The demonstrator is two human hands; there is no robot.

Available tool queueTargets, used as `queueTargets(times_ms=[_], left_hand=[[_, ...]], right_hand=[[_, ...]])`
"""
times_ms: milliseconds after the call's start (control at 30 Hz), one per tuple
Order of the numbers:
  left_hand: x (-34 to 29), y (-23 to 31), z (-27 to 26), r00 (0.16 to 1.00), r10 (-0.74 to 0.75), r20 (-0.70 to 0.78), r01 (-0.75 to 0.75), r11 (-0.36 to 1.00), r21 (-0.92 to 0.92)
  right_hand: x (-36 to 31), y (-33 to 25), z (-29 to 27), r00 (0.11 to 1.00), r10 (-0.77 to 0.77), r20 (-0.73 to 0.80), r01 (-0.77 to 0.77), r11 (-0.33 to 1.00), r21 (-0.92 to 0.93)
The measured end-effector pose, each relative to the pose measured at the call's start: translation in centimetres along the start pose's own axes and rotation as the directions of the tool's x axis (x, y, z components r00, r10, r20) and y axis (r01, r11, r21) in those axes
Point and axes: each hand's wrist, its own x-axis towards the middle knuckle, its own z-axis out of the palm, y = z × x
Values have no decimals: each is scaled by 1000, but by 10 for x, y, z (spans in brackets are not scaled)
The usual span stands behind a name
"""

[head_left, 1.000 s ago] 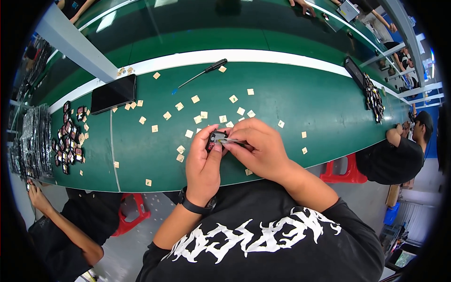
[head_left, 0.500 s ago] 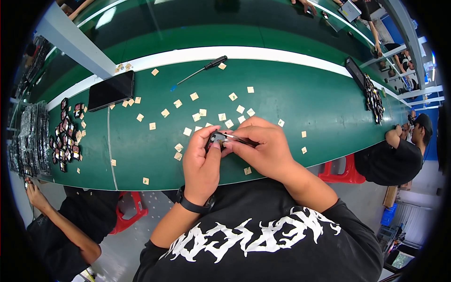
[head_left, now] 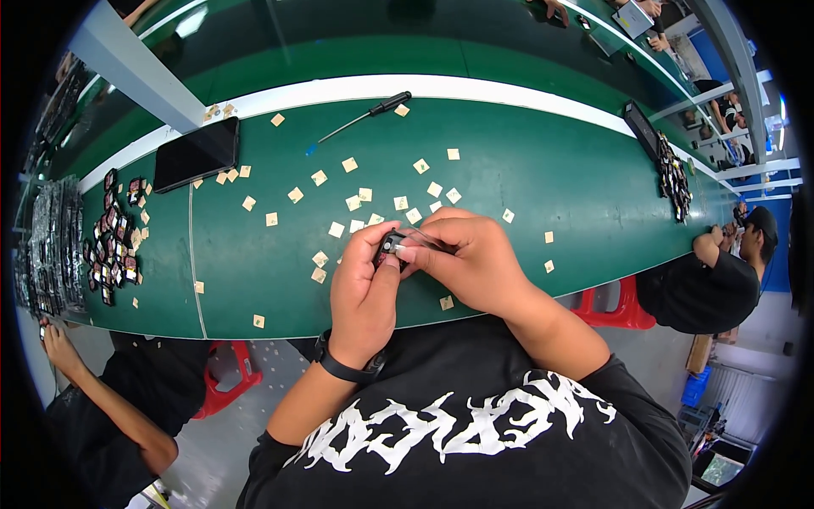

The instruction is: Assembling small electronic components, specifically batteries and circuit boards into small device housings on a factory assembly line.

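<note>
My left hand (head_left: 363,280) is closed around a small black device (head_left: 387,247) just above the green table, its thumb along the near side. My right hand (head_left: 475,254) is closed in a pinch on a pair of thin dark tweezers (head_left: 434,241), with its fingertips at the device's right side. The fingers hide much of the device and the tool's tips. Beyond my hands lie several small cream paper squares (head_left: 400,204), scattered flat over the table (head_left: 585,187).
A screwdriver (head_left: 366,117) lies near the back rail. At the left are a black flat panel (head_left: 197,155), a pile of small black devices (head_left: 110,246) and stacked clear packaging (head_left: 52,254). More devices (head_left: 676,182) stand at the right. Co-workers sit on both sides on red stools (head_left: 610,307).
My right fingers have shifted slightly and the tweezers now tilt more steeply at the device. My left hand keeps its hold. The whole view has moved a little.
</note>
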Motion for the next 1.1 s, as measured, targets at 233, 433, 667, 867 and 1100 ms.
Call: queueTargets(times_ms=[233,433,667,867,1100], left_hand=[[-1,1,-2,999,5,48,-3,999,-37],[-2,2,0,997,32,75,-32,999,-3],[-2,3,-1,996,10,84,-4,997,-75],[3,13,1,997,-77,-21,71,976,-207],[6,12,3,992,-115,-52,105,980,-170]], right_hand=[[10,-11,1,957,282,69,-290,914,284],[14,1,2,945,319,71,-302,771,561],[9,5,1,950,296,95,-294,754,588],[-8,-1,-16,985,163,60,-172,877,449],[-23,19,-35,966,247,-76,-212,925,314]])
